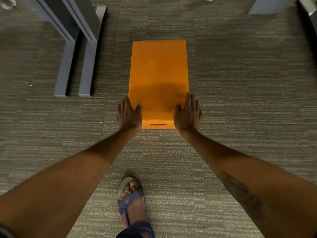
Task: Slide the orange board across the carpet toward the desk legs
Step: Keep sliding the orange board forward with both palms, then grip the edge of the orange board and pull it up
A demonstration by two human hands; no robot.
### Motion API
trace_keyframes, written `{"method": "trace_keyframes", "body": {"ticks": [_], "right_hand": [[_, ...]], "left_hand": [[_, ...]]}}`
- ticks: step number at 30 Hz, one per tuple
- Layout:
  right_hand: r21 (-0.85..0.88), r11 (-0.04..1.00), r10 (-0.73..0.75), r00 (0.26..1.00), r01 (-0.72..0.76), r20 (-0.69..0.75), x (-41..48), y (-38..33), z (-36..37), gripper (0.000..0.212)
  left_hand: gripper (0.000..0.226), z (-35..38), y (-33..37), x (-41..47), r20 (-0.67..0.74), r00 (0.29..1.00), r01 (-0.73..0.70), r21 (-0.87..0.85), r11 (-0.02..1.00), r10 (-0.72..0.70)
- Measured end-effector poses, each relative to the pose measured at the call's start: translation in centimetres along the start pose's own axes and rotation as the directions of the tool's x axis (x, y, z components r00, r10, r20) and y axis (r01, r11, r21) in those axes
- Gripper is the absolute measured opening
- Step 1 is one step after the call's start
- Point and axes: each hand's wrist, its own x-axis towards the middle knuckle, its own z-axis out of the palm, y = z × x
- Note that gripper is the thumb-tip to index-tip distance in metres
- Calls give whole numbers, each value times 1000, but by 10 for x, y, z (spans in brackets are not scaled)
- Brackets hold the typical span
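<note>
A flat orange board [158, 73] lies lengthwise on the grey carpet [240, 83] in the middle of the view, with a narrow slot near its closest edge. My left hand [129, 114] presses against the board's near left side, fingers straight, thumb resting on top. My right hand [187, 113] mirrors it on the near right side. Both hands clasp the board between them. Two grey desk legs [75, 66] stand on the carpet to the board's left, running away from me.
My foot in a blue sandal [132, 201] stands on the carpet behind the board. Another grey furniture base [267, 6] sits at the far right, with a dark curved edge [308, 19] beside it. Small crumbs dot the carpet at the left.
</note>
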Motion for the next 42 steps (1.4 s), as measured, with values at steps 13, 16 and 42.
{"method": "trace_keyframes", "body": {"ticks": [13, 16, 42], "right_hand": [[-9, 999, -45, 999, 45, -4, -34, 22, -53, 71], [-25, 997, -77, 997, 77, 14, -38, 26, -59, 70], [510, 823, 163, 964, -250, 210, 17, 31, 14, 50]], "left_hand": [[72, -19, 13, -60, -37, 998, 45, 110, 993, -41], [71, -25, 12, -66, -32, 998, 60, 86, 994, -58], [53, 32, -30, 8, 8, 962, 256, -381, 889, -273]]}}
